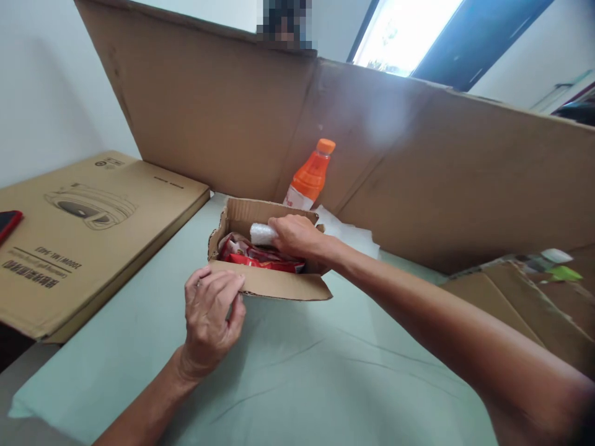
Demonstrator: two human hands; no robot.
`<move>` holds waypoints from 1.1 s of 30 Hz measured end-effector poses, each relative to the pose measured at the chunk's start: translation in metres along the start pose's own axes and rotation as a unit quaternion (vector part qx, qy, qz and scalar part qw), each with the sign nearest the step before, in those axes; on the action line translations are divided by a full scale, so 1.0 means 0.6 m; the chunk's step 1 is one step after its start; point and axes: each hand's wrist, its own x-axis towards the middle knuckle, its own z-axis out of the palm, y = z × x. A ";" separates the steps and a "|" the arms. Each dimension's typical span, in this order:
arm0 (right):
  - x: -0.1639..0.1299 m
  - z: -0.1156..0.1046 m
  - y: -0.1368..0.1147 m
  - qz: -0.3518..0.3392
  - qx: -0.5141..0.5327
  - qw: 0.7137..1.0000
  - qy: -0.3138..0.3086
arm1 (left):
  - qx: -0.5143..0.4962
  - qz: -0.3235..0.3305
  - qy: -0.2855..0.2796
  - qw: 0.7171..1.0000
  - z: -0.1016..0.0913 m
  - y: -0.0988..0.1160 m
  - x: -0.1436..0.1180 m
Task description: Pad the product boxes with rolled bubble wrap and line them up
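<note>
A small open cardboard box (288, 287) stands in the middle of the table, with red snack packets (264, 262) inside. My left hand (214, 310) grips the box's near flap at its left end, fingers bent over the edge. Inside the box's far side, my right hand (297, 236) is closed around a whitish roll that looks like bubble wrap (263, 234), whose left end sticks out of the fist. Just behind the box rises a bottle of orange drink (310, 176) with an orange cap; its base is hidden.
Large cardboard panels (214, 105) wall off the back. A flat printed carton (93, 248) lies left, with a red-edged phone-like object (9, 223) on it. White sheets (348, 232) lie behind the box. At right is another open carton (502, 297) containing a clear bottle (548, 260).
</note>
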 end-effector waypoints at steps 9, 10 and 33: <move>0.005 -0.012 -0.049 -0.003 -0.170 0.984 -0.052 | -0.019 -0.021 -0.015 1.000 -0.002 -0.006 -0.011; 0.005 -0.016 -0.048 0.002 -0.162 0.985 -0.050 | -0.023 -0.022 -0.014 0.999 -0.002 -0.007 -0.011; -0.027 0.010 -0.007 -0.022 -0.034 0.999 0.004 | 0.002 -0.041 0.001 0.999 -0.022 -0.008 -0.008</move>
